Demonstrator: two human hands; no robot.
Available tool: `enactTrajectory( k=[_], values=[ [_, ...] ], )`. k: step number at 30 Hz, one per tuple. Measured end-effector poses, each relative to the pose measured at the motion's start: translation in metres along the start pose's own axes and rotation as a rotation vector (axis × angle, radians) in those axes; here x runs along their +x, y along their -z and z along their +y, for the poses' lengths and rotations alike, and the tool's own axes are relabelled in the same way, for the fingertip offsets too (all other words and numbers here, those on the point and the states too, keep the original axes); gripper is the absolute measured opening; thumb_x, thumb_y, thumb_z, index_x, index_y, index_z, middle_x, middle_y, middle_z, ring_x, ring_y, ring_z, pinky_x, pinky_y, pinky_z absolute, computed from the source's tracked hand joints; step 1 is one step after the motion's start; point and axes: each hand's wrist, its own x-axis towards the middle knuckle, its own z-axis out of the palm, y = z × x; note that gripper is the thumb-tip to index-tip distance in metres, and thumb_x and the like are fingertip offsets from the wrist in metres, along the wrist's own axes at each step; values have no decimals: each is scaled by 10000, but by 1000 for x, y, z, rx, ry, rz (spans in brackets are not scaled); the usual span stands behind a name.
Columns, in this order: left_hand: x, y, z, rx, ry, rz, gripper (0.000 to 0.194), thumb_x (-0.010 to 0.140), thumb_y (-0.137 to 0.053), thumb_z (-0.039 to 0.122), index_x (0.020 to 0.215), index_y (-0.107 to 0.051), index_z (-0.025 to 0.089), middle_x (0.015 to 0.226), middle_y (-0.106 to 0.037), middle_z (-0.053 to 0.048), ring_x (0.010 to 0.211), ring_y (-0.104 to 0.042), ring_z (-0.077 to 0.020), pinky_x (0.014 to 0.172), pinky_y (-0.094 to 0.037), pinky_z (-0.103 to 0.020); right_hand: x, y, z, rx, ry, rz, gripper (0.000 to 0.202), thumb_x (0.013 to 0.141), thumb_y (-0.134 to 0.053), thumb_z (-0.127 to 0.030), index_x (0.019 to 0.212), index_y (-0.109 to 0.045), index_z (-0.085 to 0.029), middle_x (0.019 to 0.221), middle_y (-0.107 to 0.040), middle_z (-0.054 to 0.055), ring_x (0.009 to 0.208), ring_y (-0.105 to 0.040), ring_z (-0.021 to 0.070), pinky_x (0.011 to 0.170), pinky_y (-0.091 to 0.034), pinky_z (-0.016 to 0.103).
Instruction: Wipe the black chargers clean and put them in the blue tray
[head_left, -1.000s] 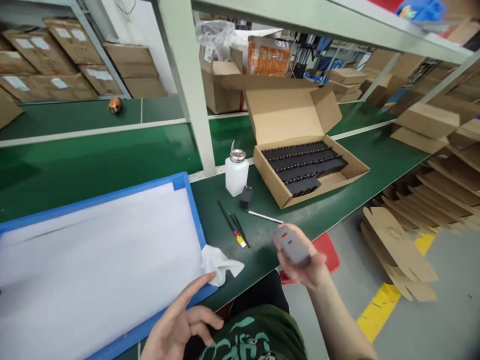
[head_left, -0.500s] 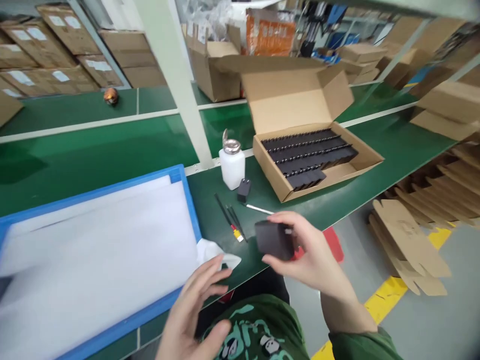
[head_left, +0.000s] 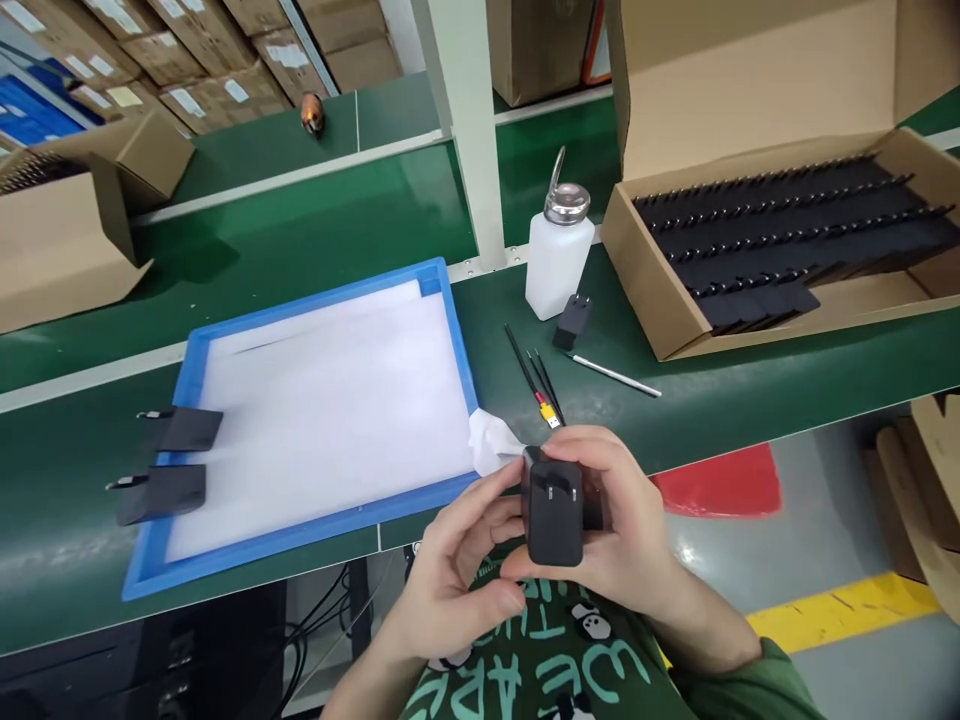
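Note:
My right hand (head_left: 626, 510) grips a black power adapter (head_left: 555, 512) between thumb and fingers, its two metal prongs facing me. Beside its left edge is my left hand (head_left: 465, 560), fingers slightly bent and thumb apart; the index fingertip reaches the adapter's edge, though contact is hard to tell. A crumpled white cloth (head_left: 491, 440) lies just beyond the left fingers, at the corner of a blue-rimmed tray (head_left: 463, 350) lined with white sheet. Two more black adapters, an upper one (head_left: 191, 428) and a lower one (head_left: 176, 492), rest over the tray's left rim.
An open carton (head_left: 652, 290) holds rows of black adapters at right. Near it stand a white pump bottle (head_left: 556, 265) and a single adapter (head_left: 573, 322). A silver pen-like tool (head_left: 615, 375) and short cables (head_left: 546, 400) lie on the green bench. A post (head_left: 469, 130) rises behind.
My left hand has come right, up to the adapter. The right hand has turned the adapter so its prongs face me. My view has shifted left and closer to the bench.

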Motion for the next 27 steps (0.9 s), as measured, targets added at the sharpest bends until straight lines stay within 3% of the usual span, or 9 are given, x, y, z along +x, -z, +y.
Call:
enactTrajectory(
  k=[3, 9, 15, 27],
  values=[
    [2, 0, -1, -17, -2, -1, 652, 927, -786, 337, 1531, -542, 322, 1566, -566, -123, 1323, -653, -359, 1115, -574, -420, 1, -1, -1, 4, -14, -19, 684, 775, -868, -590, 1282, -542, -265, 1150, -625, 87, 961, -685, 208, 647, -604, 255],
    [-2, 2, -2, 14, -8, 5, 665, 925, -786, 322, 1540, -532, 308, 1525, -596, -131, 1342, -635, -365, 1111, -578, -416, 0, 1, 1, -13, 57, -36, 706, 781, -897, -502, 1332, -524, -266, 1170, -643, 93, 1049, -690, 235, 784, -642, 305],
    [-2, 2, 1, 47, 13, 15, 666, 922, -784, 337, 1537, -530, 337, 1518, -599, -125, 1319, -652, -366, 1100, -585, -444, -3, 3, 4, -16, 95, -41, 726, 784, -917, -416, 1372, -521, -265, 1175, -658, 103, 1025, -709, 245, 803, -655, 327],
    [-4, 1, 4, 0, 71, 44, 654, 917, -780, 418, 1521, -549, 325, 1464, -644, -135, 1248, -691, -384, 1017, -627, -462, 5, 1, -4, -73, 72, -55, 696, 797, -906, -447, 1334, -524, -222, 1117, -622, 109, 968, -684, 232, 747, -639, 322]
  ],
)
